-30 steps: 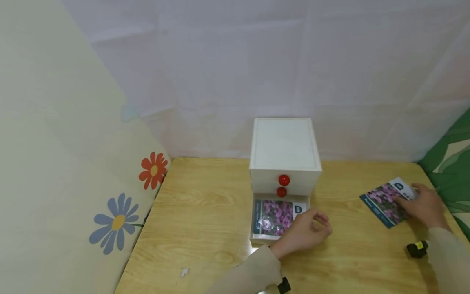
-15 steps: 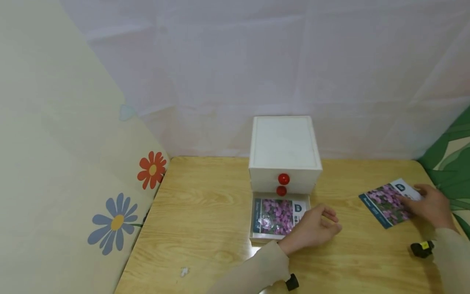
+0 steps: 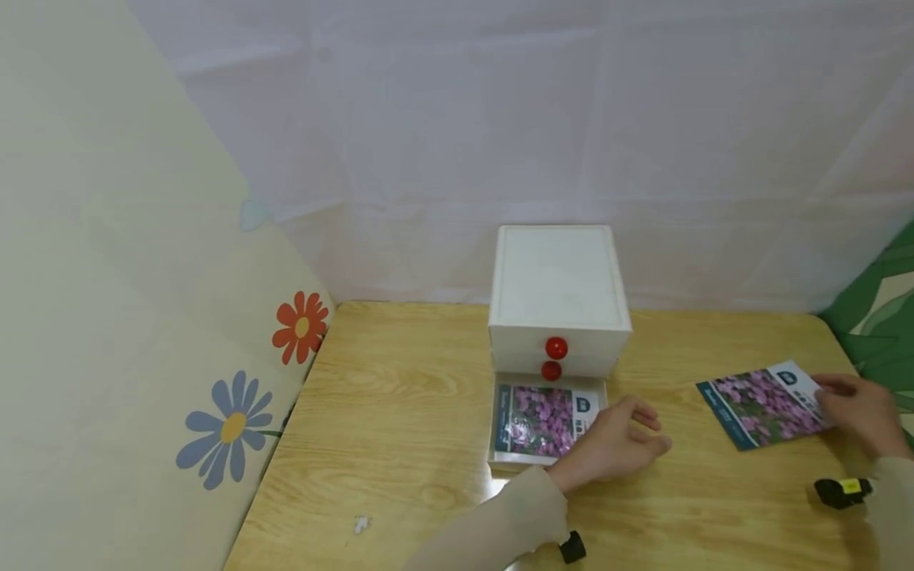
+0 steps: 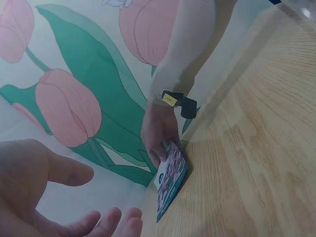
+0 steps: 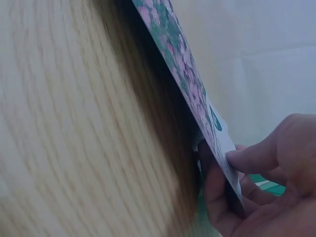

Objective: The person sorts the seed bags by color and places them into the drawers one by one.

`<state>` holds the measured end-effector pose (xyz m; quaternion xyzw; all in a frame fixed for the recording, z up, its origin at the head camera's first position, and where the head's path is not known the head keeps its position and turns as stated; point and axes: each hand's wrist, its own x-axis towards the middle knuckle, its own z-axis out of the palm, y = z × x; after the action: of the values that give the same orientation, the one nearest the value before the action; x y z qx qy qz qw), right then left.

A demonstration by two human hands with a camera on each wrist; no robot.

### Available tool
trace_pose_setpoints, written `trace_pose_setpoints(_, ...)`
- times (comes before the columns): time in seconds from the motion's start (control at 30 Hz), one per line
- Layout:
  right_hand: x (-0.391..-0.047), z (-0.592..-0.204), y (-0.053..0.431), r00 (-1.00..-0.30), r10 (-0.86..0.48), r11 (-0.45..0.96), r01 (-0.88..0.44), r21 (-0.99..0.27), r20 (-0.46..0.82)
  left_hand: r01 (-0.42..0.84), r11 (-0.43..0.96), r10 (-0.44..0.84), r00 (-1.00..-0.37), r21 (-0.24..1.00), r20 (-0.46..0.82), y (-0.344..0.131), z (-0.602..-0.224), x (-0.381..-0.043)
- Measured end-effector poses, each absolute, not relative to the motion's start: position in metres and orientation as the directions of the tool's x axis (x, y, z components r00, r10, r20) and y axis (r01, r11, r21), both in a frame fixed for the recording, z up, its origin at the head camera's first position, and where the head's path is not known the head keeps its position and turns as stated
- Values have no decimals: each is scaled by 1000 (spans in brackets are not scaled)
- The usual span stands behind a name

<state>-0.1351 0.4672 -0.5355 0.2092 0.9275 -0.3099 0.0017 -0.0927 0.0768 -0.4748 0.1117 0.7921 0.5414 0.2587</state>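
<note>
A white drawer box (image 3: 560, 277) with red round knobs stands toward the back of the table. Its bottom drawer (image 3: 493, 432) is pulled out, and inside lies a seed packet (image 3: 539, 420) picturing purple flowers. My left hand (image 3: 616, 444) hovers by the drawer's right front corner, fingers relaxed and nothing in them, overlapping that packet's right end. On the right, a similar seed packet (image 3: 767, 404) is pinched by my right hand (image 3: 864, 412) at its white end. In the right wrist view, the thumb (image 5: 247, 158) lies on the packet's face, with fingers behind it, tilted over the wood.
The wooden table (image 3: 400, 396) carries a small white scrap (image 3: 361, 524) at the front left. A pale cloth (image 3: 428, 143) hangs behind, and a flower-painted panel (image 3: 128, 277) closes off the left. Green leaf-patterned panelling (image 3: 885, 317) borders the right edge.
My right hand has shifted right and slightly down along the packet toward its white end, and the packet has turned a little. My left hand has drifted slightly right, away from the drawer.
</note>
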Motion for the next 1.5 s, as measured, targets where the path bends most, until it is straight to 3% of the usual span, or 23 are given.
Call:
trace_pose_setpoints(0.3, -128, -543, 471, -902, 401, 664, 406, -627, -159, -164, 342, 464, -827, 925, -318, 94, -477, -99)
trace_pose_setpoints(0.7, -126, -550, 461, -812, 524, 539, 549, -639, -256, -119, 456, 422, -843, 882, -332, 122, -472, -106)
trace_pose_setpoints(1.1, -109, -545, 451, -785, 575, 496, 557, -666, -228, -165, 538, 344, -852, 827, -394, 145, -496, -101)
trace_pose_setpoints(1.5, -101, -525, 426, -743, 605, 395, 592, -702, -286, -268, 331, 334, -863, 904, -379, 148, -496, -99)
